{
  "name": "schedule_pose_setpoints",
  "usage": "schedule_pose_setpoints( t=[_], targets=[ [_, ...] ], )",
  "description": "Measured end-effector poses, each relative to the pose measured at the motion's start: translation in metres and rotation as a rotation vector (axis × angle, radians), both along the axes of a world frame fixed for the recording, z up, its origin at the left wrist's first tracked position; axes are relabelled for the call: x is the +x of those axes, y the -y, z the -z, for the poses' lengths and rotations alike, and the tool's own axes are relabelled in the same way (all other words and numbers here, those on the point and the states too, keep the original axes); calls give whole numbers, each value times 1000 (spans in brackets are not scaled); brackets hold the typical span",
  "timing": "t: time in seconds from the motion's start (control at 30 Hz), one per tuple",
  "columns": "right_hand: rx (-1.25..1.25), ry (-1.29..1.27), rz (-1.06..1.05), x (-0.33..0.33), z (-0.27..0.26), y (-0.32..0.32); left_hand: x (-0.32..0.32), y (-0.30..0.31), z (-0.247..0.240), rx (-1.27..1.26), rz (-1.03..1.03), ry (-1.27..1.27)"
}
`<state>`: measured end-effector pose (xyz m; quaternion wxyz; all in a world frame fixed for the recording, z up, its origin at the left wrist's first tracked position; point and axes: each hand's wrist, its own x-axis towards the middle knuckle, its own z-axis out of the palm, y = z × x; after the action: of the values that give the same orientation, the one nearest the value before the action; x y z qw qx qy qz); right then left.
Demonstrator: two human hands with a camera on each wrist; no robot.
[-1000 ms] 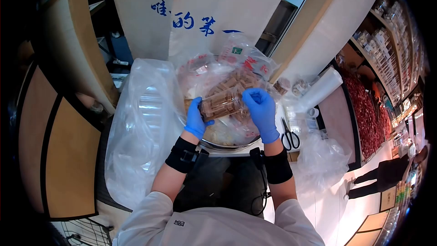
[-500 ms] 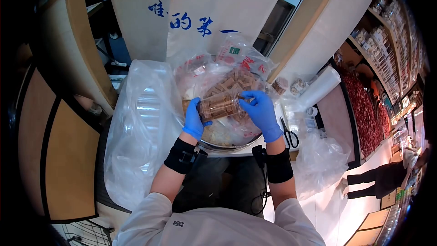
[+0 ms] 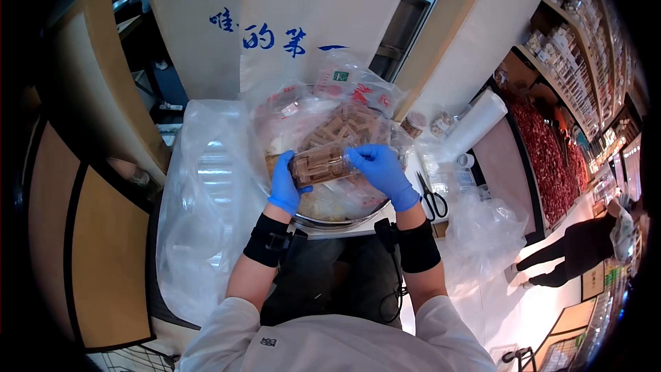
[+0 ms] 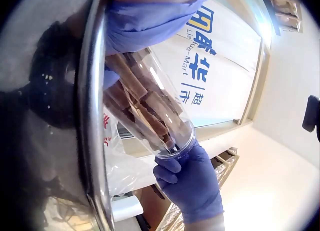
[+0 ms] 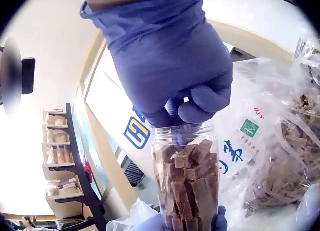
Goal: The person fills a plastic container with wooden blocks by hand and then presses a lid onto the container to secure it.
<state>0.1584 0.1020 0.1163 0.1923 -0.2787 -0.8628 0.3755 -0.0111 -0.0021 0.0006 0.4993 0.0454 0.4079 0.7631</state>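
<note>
Gloves of blue covered both hands. The left hand (image 3: 284,182) gripped the base of a clear jar (image 3: 320,164), fingers wrapped round it. The right hand (image 3: 379,169) closed over the open mouth, fingers curled about the rim with their tips at the topmost brown pieces (image 5: 187,183). Whether it pinched a piece could not be told.

The jar lay nearly on its side between the hands, above a steel bowl (image 3: 337,222). That tilt probably let the pieces settle lengthways toward the base, and holding the jar over the bowl meant that any piece dropped would land inside. An opened bag (image 3: 344,124) of the same pieces sat in the bowl just behind the jar, close to the right hand. Scissors (image 3: 432,200) lay just right of the bowl, and a big clear sack (image 3: 206,193) slumped on its left.

The bag carried red print and a green label (image 3: 339,76), too small to read. A white banner (image 3: 275,34) behind showed blue Chinese characters, among them 顾客 and 的第一. The left wrist view caught more blue print (image 4: 197,55): a large 华, a smaller 超市, and Latin letters ending in "-Mart".
</note>
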Motion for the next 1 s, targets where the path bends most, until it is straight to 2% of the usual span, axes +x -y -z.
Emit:
schedule_pose_setpoints(
  t=[0.07,0.1,0.17,0.2,0.23,0.27,0.3,0.33,0.37,0.4,0.43,0.47,0.5,0.53,0.6,0.63,0.7,0.77,0.83,0.9,0.97,1.0],
  targets=[
    [3,-205,-13,0,5,1,-2,-2,5,6,4,5],
    [4,-208,-4,-1,9,2,-2,-1,5,7,13,1],
    [168,-360,71,-2,15,2,-1,0,3,-1,10,-7],
    [178,-364,97,-1,16,4,-3,-1,7,-5,7,-23],
    [198,-302,9,2,15,7,-7,-3,11,-9,56,7],
    [216,-237,-70,6,14,9,-6,-6,15,20,-6,-32],
    [202,-176,-59,9,9,15,1,-1,7,3,-55,-56],
    [193,-116,-39,11,2,21,-13,-7,39,87,-6,-97],
    [187,-172,-21,14,-4,26,-19,-10,47,37,-23,-130],
    [190,-225,1,15,-4,29,-7,-3,25,-29,-72,-46],
    [353,-174,-3,15,16,21,-11,-2,20,-61,-8,-45],
    [487,-168,-80,19,12,26,-29,-8,42,19,138,-69],
    [497,-210,-73,21,21,27,-15,-3,21,-36,57,-64],
    [505,-255,-78,25,29,26,-8,-4,16,27,59,-38],
    [287,-179,-127,32,22,28,-12,-6,23,52,72,-8],
    [299,-181,-93,37,9,32,-20,-6,30,15,80,-11],
    [87,-90,-207,41,-11,37,-31,-2,40,37,138,-37],
    [80,-161,-192,39,-4,32,-32,-9,39,62,183,-60],
    [-38,-191,-216,37,-6,27,-2,-5,8,57,43,15],
    [-25,-211,-162,35,-2,30,0,-7,5,21,-17,-6],
    [335,-216,-191,40,6,33,-6,-2,9,33,43,-26],
    [328,-225,-206,38,8,32,-9,0,11,27,27,-33]
  ],
)
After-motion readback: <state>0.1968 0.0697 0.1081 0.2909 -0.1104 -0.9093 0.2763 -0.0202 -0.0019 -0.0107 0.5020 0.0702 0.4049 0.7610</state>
